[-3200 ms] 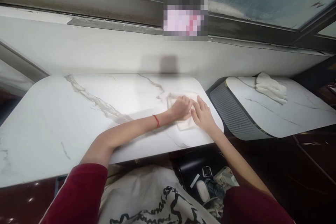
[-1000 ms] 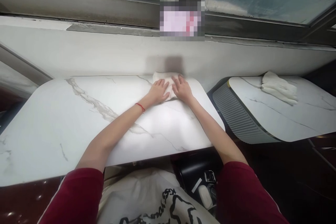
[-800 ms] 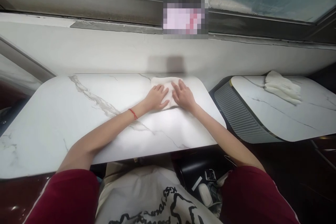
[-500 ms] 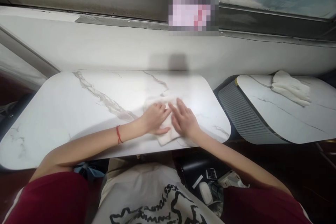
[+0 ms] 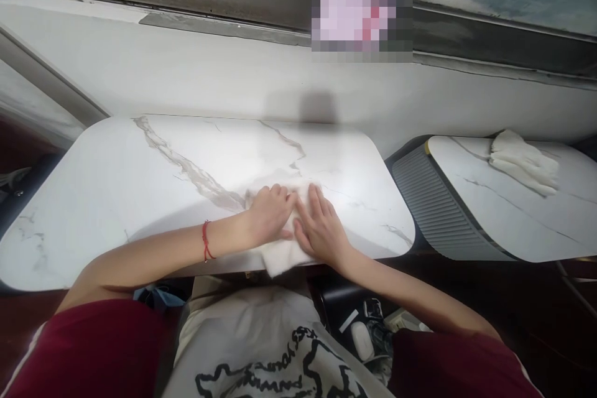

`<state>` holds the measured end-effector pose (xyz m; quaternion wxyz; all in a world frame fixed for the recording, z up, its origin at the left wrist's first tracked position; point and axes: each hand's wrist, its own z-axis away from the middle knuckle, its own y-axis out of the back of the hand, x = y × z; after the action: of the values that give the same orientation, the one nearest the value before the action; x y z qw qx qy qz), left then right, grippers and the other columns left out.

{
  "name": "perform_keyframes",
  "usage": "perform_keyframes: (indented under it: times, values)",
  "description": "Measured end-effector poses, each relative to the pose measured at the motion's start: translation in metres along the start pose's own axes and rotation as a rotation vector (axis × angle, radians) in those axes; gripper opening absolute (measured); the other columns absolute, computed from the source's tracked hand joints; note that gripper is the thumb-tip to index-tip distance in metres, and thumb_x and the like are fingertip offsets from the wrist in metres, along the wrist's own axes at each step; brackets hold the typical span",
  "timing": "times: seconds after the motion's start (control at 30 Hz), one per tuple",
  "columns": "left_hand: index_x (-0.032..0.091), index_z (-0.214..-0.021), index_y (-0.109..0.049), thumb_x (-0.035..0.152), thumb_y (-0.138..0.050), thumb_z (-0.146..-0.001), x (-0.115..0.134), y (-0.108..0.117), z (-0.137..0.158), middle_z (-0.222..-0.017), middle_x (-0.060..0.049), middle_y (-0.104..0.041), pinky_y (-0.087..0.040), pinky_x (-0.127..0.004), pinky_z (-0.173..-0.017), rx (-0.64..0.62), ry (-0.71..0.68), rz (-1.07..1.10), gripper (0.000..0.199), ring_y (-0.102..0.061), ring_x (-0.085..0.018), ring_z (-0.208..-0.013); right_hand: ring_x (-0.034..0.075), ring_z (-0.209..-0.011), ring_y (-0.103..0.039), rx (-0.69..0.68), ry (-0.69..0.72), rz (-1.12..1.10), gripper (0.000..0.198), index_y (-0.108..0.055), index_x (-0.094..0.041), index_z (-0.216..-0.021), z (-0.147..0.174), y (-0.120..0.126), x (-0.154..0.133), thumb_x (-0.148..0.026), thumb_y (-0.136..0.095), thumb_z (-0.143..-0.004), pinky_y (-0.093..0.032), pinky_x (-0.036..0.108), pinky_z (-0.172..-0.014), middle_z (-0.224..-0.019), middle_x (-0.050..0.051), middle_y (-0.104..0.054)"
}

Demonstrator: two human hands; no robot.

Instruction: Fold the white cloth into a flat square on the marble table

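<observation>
A white cloth [image 5: 280,256] lies spread on the white, grey-veined marble tabletop [image 5: 107,193], and its near corner hangs over the front edge. My left hand [image 5: 270,216], with a red string bracelet [image 5: 206,241] at the wrist, is on the cloth with its fingers curled into it. Beside it, my right hand [image 5: 321,224] presses on the cloth with fingers stretched out and flat. The two hands nearly touch at the fingertips. Part of the cloth is hidden under them.
To the right stands a second marble-topped table [image 5: 522,224] with ribbed sides, and a crumpled cream cloth [image 5: 525,161] lies on it. A pale wall [image 5: 186,74] rises behind, below a window ledge. Under the near edge, small items lie around a white case [image 5: 362,340].
Both hands and the white cloth have slid a little toward me and to the left across the tabletop. The cloth's corner now hangs over the front edge. My view has shifted slightly.
</observation>
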<state>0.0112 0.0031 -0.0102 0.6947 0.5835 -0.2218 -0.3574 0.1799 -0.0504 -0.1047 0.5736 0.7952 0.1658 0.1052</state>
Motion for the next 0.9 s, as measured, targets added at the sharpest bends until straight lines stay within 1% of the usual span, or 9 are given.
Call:
perform_keyframes:
  times: [0.07,0.23,0.37,0.5,0.6,0.7,0.77,0.83,0.9]
  values:
    - [0.001,-0.130,-0.056,0.052,-0.076,-0.086,-0.010,0.000,-0.004,-0.113,-0.021,-0.067,-0.044,-0.034,-0.072,-0.003,0.031,0.012,0.070,-0.063,-0.032,-0.102,0.045,-0.152,-0.029,-0.008,-0.009,-0.027,0.064,-0.037,-0.012,-0.160,-0.015,-0.004,0.003,-0.036,-0.039,-0.101,-0.045,0.059,-0.111,-0.163,0.021,-0.036]
    - [0.001,-0.137,-0.050,0.041,-0.074,-0.090,-0.041,-0.002,-0.019,-0.122,-0.023,-0.064,-0.048,-0.036,-0.082,0.032,0.142,0.037,0.066,-0.060,-0.034,-0.114,0.045,-0.153,-0.026,-0.001,-0.018,-0.058,0.063,-0.039,-0.009,-0.159,-0.066,-0.019,0.013,-0.035,-0.033,-0.102,-0.037,0.061,-0.115,-0.165,0.023,-0.031]
    - [0.004,-0.138,-0.049,0.034,-0.060,-0.095,-0.068,-0.004,-0.032,-0.131,-0.022,-0.061,-0.049,-0.037,-0.092,0.035,0.238,0.080,0.054,-0.057,-0.033,-0.124,0.046,-0.151,-0.028,-0.037,-0.036,-0.029,0.063,-0.038,-0.009,-0.159,-0.110,-0.032,0.017,-0.034,-0.032,-0.102,-0.036,0.062,-0.113,-0.164,0.025,-0.031]
    - [0.005,-0.140,-0.048,0.034,-0.052,-0.095,-0.092,-0.012,-0.044,-0.135,-0.023,-0.059,-0.048,-0.041,-0.099,0.106,0.304,0.125,0.053,-0.055,-0.033,-0.128,0.047,-0.149,-0.030,-0.077,-0.091,0.039,0.064,-0.036,-0.008,-0.160,-0.147,-0.045,0.015,-0.034,-0.031,-0.102,-0.033,0.062,-0.113,-0.162,0.029,-0.033]
    - [0.004,-0.139,-0.048,0.033,-0.046,-0.097,-0.106,-0.024,-0.052,-0.138,-0.023,-0.059,-0.046,-0.044,-0.104,0.188,0.342,0.130,0.051,-0.053,-0.034,-0.132,0.046,-0.148,-0.031,-0.061,-0.108,0.046,0.063,-0.036,-0.007,-0.160,-0.169,-0.054,0.012,-0.033,-0.029,-0.103,-0.031,0.061,-0.112,-0.161,0.030,-0.034]
    - [0.002,-0.139,-0.050,0.027,-0.038,-0.099,-0.118,-0.041,-0.061,-0.143,-0.025,-0.056,-0.043,-0.046,-0.108,0.282,0.374,0.142,0.049,-0.051,-0.034,-0.137,0.045,-0.147,-0.032,-0.032,-0.109,0.031,0.063,-0.037,-0.007,-0.159,-0.188,-0.062,0.012,-0.033,-0.030,-0.102,-0.030,0.059,-0.113,-0.159,0.029,-0.036]
    - [0.002,-0.139,-0.051,0.024,-0.035,-0.099,-0.129,-0.053,-0.067,-0.146,-0.027,-0.054,-0.040,-0.047,-0.111,0.362,0.377,0.169,0.049,-0.050,-0.035,-0.138,0.044,-0.145,-0.032,-0.025,-0.124,0.033,0.063,-0.037,-0.006,-0.159,-0.201,-0.068,0.013,-0.033,-0.031,-0.102,-0.028,0.059,-0.114,-0.158,0.029,-0.037]
    - [0.002,-0.140,-0.051,0.025,-0.035,-0.098,-0.141,-0.066,-0.073,-0.151,-0.027,-0.050,-0.036,-0.049,-0.116,0.436,0.363,0.206,0.050,-0.047,-0.035,-0.142,0.044,-0.144,-0.033,-0.024,-0.143,0.038,0.063,-0.037,-0.006,-0.159,-0.213,-0.073,0.015,-0.033,-0.032,-0.102,-0.028,0.059,-0.113,-0.158,0.029,-0.037]
    - [0.003,-0.144,-0.047,0.027,-0.035,-0.098,-0.153,-0.077,-0.077,-0.157,-0.027,-0.043,-0.028,-0.051,-0.122,0.471,0.349,0.247,0.053,-0.039,-0.033,-0.149,0.044,-0.143,-0.033,-0.018,-0.157,0.035,0.064,-0.036,-0.007,-0.160,-0.225,-0.077,0.017,-0.033,-0.031,-0.102,-0.028,0.059,-0.112,-0.158,0.028,-0.036]
